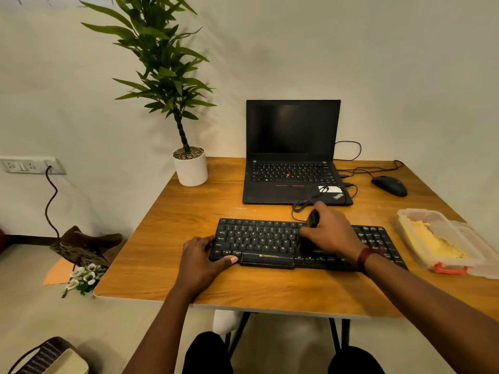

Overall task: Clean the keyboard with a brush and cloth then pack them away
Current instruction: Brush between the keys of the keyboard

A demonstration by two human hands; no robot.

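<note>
A black keyboard [259, 242] lies across the middle of the wooden table [172, 228]. My left hand [201, 259] grips the keyboard's left end, thumb on the front edge. My right hand [330, 229] is closed around a dark brush [312, 219] and holds it over the keys right of centre; the bristles are hidden under the hand. A yellow cloth [434, 242] lies inside a clear plastic box [405, 214] at the right edge of the table.
An open black laptop [293, 155] stands behind the keyboard, with cables [305, 202] trailing from it. A black mouse [390, 185] lies at the back right. A potted plant [190, 168] stands at the back left corner. The box's lid [483, 265] rests beside the box.
</note>
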